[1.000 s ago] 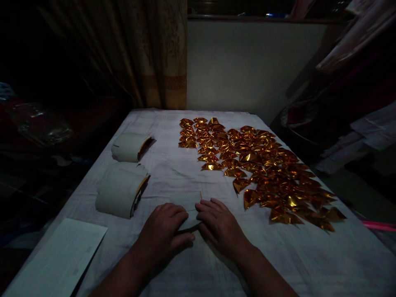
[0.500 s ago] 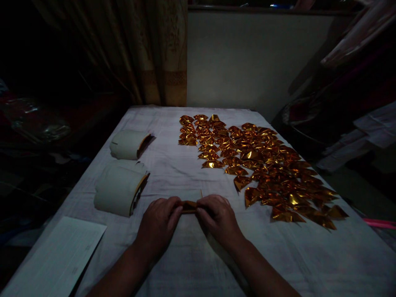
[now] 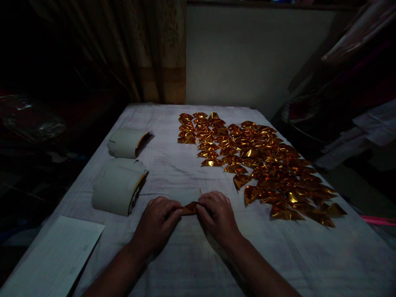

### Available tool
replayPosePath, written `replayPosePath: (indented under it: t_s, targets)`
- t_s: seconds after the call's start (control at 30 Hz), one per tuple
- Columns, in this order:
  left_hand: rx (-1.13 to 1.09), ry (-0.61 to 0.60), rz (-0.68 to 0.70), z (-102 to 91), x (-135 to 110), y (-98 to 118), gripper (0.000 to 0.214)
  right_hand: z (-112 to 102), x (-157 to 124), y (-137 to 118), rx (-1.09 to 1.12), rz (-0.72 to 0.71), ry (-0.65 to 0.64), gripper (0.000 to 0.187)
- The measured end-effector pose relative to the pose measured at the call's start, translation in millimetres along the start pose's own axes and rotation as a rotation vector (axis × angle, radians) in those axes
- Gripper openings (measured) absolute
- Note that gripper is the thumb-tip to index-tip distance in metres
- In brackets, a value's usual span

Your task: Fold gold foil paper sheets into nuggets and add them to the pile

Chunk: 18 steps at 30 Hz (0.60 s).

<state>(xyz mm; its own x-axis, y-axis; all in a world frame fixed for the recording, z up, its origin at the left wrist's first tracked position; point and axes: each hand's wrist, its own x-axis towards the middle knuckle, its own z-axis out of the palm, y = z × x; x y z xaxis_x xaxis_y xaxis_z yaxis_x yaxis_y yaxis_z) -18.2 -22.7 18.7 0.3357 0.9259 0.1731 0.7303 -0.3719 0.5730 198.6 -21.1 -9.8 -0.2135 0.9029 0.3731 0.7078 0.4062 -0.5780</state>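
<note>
Between my hands is a small folded piece of gold foil paper (image 3: 189,208), low over the table. My left hand (image 3: 159,217) pinches its left end between thumb and fingers. On the other end, my right hand (image 3: 216,211) is closed the same way. The fingers hide both tips of the piece. Just beyond it lies a pale flat sheet (image 3: 182,192), partly covered by my hands. Several folded gold foil pieces (image 3: 252,154) are spread in rows to the right and toward the back.
Two curved stacks of paper, a near one (image 3: 116,189) and a far one (image 3: 125,142), lie on the left. A pale board or sheet (image 3: 57,255) is at the front left corner. A white cloth covers the table (image 3: 198,264). Behind it hang a curtain (image 3: 173,53) and a wall.
The foil piece between my fingers has changed from a flat-edged strip to a tilted, more peaked shape. Both hands keep their hold in nearly the same place. The view has shifted slightly.
</note>
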Motion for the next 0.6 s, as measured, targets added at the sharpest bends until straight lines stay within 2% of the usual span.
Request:
replayPosePath:
  t_s: [0.17, 0.43, 0.6]
  targets:
    - [0.097, -0.099, 0.105, 1.3, 0, 2, 0.012, -1, 2, 6, -0.039, -0.057, -0.005, 0.012]
    - [0.287, -0.01, 0.198, 14.9, 33, -2, 0.016, -3, 14, 22, -0.112, -0.14, 0.09, 0.013]
    - [0.192, 0.078, 0.245, 15.2, 29, -6, 0.015, -5, 13, 26, -0.106, -0.105, 0.034, 0.014]
